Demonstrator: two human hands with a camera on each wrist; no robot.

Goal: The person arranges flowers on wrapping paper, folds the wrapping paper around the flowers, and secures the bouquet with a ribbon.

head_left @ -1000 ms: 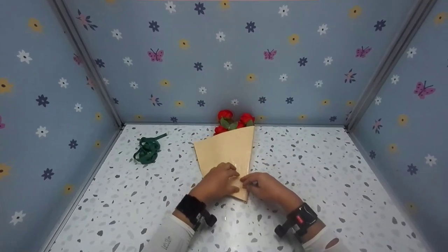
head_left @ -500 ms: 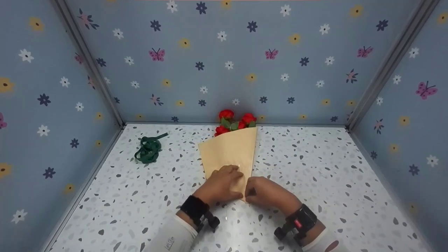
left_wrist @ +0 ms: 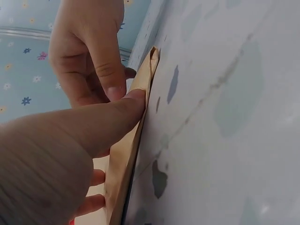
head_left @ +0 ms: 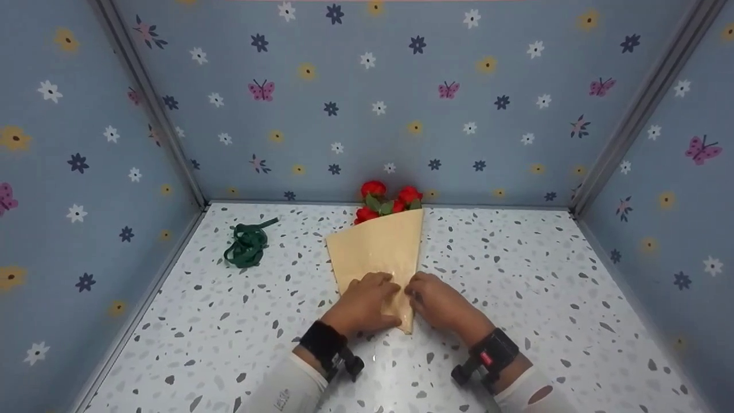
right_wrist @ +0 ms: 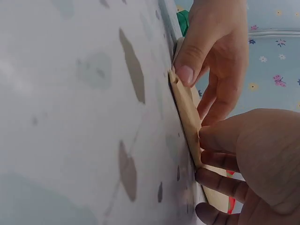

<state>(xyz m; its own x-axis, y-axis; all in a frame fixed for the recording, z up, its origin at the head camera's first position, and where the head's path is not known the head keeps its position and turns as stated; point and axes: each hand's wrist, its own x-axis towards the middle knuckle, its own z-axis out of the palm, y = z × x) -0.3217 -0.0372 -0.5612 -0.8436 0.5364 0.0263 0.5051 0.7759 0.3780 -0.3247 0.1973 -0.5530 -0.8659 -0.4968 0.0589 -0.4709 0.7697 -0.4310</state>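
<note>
A cone of tan wrapping paper point(head_left: 378, 246) lies on the table, narrow end toward me. Red artificial roses point(head_left: 374, 188) with green leaves stick out of its wide far end. My left hand point(head_left: 364, 304) rests on the lower part of the cone, fingers spread over the paper and thumb near the tip. At the right edge, my right hand point(head_left: 444, 301) pinches the folded paper between thumb and fingers. In the right wrist view, the right thumb point(right_wrist: 218, 136) lies against the paper's fold. The flower stems are hidden inside the wrap.
A loose bundle of dark green ribbon point(head_left: 248, 245) lies at the left of the speckled white table point(head_left: 516, 275). Blue flower-patterned panels point(head_left: 390, 103) enclose the back and both sides; the roses are close to the back panel.
My right hand went down the paper's right edge toward the tip, then came back up along it. My left hand stays on the paper, which has shifted slightly right in view.
</note>
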